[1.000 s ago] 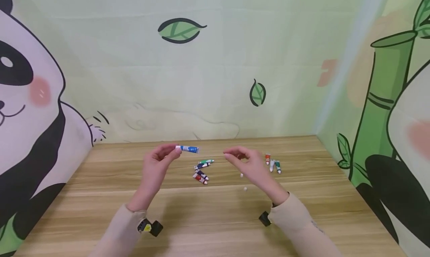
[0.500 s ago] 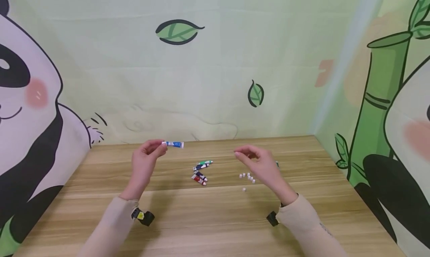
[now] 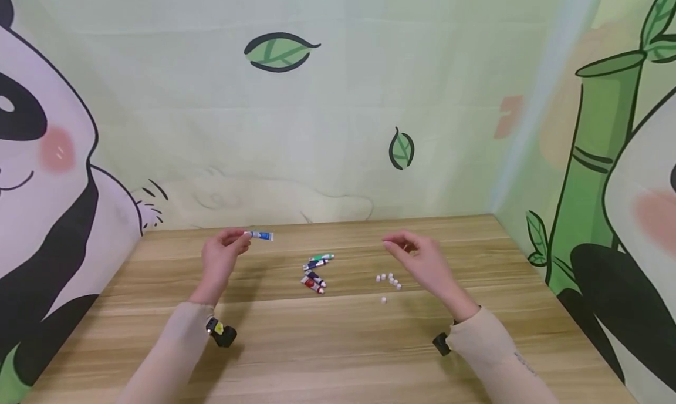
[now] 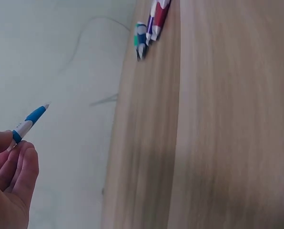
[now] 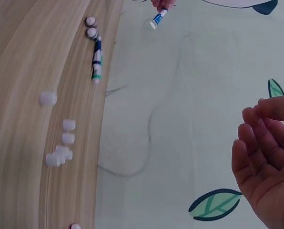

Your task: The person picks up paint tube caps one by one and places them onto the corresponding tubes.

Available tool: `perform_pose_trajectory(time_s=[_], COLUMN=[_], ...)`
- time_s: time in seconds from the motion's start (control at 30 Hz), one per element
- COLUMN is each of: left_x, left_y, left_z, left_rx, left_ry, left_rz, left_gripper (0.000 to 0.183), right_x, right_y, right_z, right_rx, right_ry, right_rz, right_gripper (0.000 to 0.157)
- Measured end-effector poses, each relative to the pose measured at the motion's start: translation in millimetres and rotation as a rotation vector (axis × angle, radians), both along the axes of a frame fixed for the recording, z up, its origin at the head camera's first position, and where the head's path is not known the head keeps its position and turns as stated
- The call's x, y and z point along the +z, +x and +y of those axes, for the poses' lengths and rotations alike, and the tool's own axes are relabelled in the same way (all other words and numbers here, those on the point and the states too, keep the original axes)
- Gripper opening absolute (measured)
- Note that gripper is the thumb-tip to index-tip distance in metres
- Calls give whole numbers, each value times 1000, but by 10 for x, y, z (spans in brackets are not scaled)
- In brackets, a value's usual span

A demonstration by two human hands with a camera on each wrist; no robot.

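Note:
My left hand (image 3: 217,260) pinches a small blue-and-white paint tube (image 3: 262,235) by its white end, between thumb and fingertips, raised above the back of the table. The left wrist view shows the same paint tube (image 4: 30,123) pointing away from the fingers. My right hand (image 3: 419,260) is in the air at the right; its fingers bend loosely towards the thumb, and nothing shows between them in the right wrist view. Below and left of it lie several small white caps (image 3: 392,279). Between the hands lie a green tube (image 3: 322,256), dark blue tubes (image 3: 315,264) and a red tube (image 3: 311,284).
The wooden table (image 3: 327,345) meets a pale green cloth backdrop (image 3: 338,110) printed with pandas and bamboo. One white cap (image 3: 384,300) sits apart, nearer the front edge. My right hand and forearm hide the table behind them.
My left hand has moved left with the blue paint tube, and my right hand has moved right, widening the gap. More white caps show; the tubes at the right are now hidden behind the right hand.

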State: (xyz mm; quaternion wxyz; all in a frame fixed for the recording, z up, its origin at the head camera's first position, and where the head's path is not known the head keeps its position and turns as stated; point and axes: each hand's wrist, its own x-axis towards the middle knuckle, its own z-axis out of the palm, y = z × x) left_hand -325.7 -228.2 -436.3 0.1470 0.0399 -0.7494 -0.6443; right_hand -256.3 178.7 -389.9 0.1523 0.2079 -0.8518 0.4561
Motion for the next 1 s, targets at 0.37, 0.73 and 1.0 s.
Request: perform_pose_trajectory(time_s=[0.37, 0.73, 1.0], left_x=[-165, -223, -310], left_y=[-107, -131, -172], left_z=[-118, -157, -224], left_rx=[4, 13, 13], left_ry=[-113, -96, -156], left_rz=[-95, -152, -174], left_gripper=[30, 31, 32], right_x=[-161, -293, -449], right_y=[-138, -289, -432], right_z=[296, 640, 876], right_rx=[-46, -96, -105], right_ry=[119, 260, 345], right_rz=[4, -43, -63], right_gripper=[18, 14, 14])
